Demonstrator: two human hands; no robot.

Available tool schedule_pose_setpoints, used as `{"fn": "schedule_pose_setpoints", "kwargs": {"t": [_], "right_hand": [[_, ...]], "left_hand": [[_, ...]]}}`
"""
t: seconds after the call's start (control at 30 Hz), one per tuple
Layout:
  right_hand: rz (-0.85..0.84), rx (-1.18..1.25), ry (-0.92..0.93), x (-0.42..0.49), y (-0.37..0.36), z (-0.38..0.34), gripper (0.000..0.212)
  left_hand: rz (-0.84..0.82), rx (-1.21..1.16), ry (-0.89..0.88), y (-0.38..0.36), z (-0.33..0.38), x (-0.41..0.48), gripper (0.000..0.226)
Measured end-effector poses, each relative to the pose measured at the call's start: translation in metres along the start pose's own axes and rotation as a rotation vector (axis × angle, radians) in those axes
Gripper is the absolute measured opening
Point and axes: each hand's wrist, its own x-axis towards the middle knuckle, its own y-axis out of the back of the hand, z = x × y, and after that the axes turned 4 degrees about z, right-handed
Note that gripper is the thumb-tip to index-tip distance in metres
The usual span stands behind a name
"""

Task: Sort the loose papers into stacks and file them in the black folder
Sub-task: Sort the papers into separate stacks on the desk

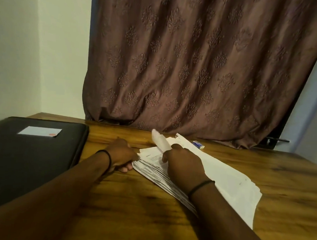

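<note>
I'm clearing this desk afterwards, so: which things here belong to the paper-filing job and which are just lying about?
Part of the job: paper stack, gripped by the left hand; lifted sheet, pinched by the right hand; black folder.
Just lying about: small blue-and-white object by the curtain; pale card on the folder.

Both bare forearms reach forward from the near edge, converging slightly; the left hand [122,154] lies knuckles-up, its fingers curled under at the left edge of the stack of papers [152,169], fingertips showing beneath; a black band [108,159] circles that wrist; the right hand [183,166] sits over the stack, back towards us, thumb and forefinger pinching a lifted sheet [160,140]; its wrist wears a like band [200,186].
</note>
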Motion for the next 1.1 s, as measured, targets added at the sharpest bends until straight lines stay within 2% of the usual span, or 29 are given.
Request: {"fn": "schedule_pose_setpoints", "kwargs": {"t": [0.07,0.17,0.23,0.4,0.57,0.73,0.8,0.9,1.0,1.1], "right_hand": [[-0.068,0.075,-0.053,0.003,-0.003,0.0,0.031],[-0.156,0.146,-0.1,0.005,-0.004,-0.002,0.055],[-0.18,0.139,-0.102,0.004,-0.003,-0.003,0.062],[-0.072,0.193,-0.096,0.005,-0.003,-0.002,0.044],[-0.031,0.209,-0.077,0.004,-0.001,-0.003,0.036],[-0.053,0.221,-0.074,0.005,0.002,-0.001,0.037],[-0.026,0.151,-0.049,0.002,0.009,0.003,0.027],[0.102,0.105,-0.047,-0.003,0.021,0.008,0.037],[0.207,0.102,-0.069,-0.003,0.027,0.008,0.036],[0.195,0.048,-0.084,-0.006,0.023,0.007,0.055]], "left_hand": [[-0.056,-0.088,0.021,0.002,0.0,0.0,0.018],[-0.097,-0.164,0.021,0.003,0.001,-0.001,0.014],[-0.112,-0.189,0.006,0.001,0.001,-0.001,0.013],[-0.138,-0.308,-0.008,-0.002,0.0,0.002,0.014],[-0.173,-0.406,0.028,-0.005,0.0,0.002,0.015],[-0.115,-0.435,0.052,-0.009,0.0,0.002,0.018],[-0.079,-0.457,0.06,-0.01,0.0,0.004,0.02],[-0.026,-0.464,0.071,-0.01,-0.001,0.005,0.021],[0.002,-0.464,0.078,-0.009,0.002,0.003,0.022],[0.037,-0.473,0.072,-0.009,0.004,0.0,0.024]]}}
